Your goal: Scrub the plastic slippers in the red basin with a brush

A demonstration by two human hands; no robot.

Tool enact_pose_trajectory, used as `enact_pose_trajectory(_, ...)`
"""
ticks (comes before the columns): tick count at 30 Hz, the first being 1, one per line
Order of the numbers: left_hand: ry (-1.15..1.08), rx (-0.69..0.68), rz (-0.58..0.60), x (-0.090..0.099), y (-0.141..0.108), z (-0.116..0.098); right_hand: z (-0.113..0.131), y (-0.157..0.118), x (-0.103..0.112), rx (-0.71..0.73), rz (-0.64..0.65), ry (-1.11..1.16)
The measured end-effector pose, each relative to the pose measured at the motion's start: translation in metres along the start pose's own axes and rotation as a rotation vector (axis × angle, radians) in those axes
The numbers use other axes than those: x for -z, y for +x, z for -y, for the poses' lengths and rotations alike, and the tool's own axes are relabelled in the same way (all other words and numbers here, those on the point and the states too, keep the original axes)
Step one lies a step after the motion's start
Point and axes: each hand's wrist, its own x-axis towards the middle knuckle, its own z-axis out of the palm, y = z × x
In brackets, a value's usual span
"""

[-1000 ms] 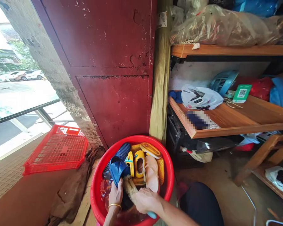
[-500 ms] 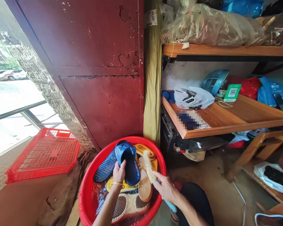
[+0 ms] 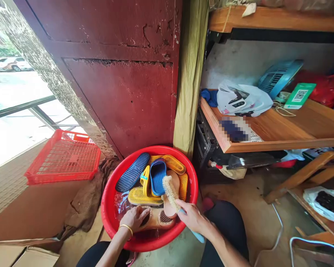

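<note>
A red plastic tub (image 3: 108, 218) holds water and several slippers. My left hand (image 3: 135, 218), with a yellow bangle at its wrist, is closed over the left end of a beige sandal (image 3: 155, 218) lying sole up at the tub's near side. My right hand (image 3: 193, 218) grips a scrub brush (image 3: 171, 193) with cream bristles and a light blue handle, held over a tan slipper (image 3: 174, 178). A blue slipper (image 3: 158, 174) rests open side up in the middle. Beside it are yellow slippers (image 3: 144, 196) and, at the far left, another dark blue slipper (image 3: 132, 172).
To the left, a red plastic crate (image 3: 64, 159) stands near a brown cloth (image 3: 83, 204) and cardboard (image 3: 25, 256). Behind the tub rises a dark red door (image 3: 122, 92). At right, a wooden tray shelf (image 3: 281, 126) carries a white bag (image 3: 242, 98) and a blue fan (image 3: 281, 78).
My left hand has let go of the blue slipper, which now lies in the tub, and has moved down to the beige sandal. The brush stays in my right hand. The view has shifted.
</note>
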Motion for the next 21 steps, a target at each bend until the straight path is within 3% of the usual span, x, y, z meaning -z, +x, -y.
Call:
enact_pose_trajectory(5,0.259,-0.061,0.167,-0.019,-0.007,-0.021,0.009,0.007,-0.005,0.025,-0.045,-0.08)
enact_pose_trajectory(9,0.421,-0.115,0.345,-0.029,-0.009,-0.02,0.012,0.001,-0.008,0.024,-0.039,-0.101)
enact_pose_trajectory(14,0.551,-0.094,0.295,-0.033,-0.004,-0.016,0.017,-0.005,-0.028,0.03,-0.072,-0.175)
enact_pose_trajectory(18,0.421,-0.212,0.229,-0.017,-0.004,-0.011,0.017,-0.007,-0.048,0.126,-0.052,-0.306)
enact_pose_trajectory(21,0.312,-0.306,0.089,-0.004,-0.004,0.001,0.005,-0.009,-0.058,0.078,-0.075,-0.482)
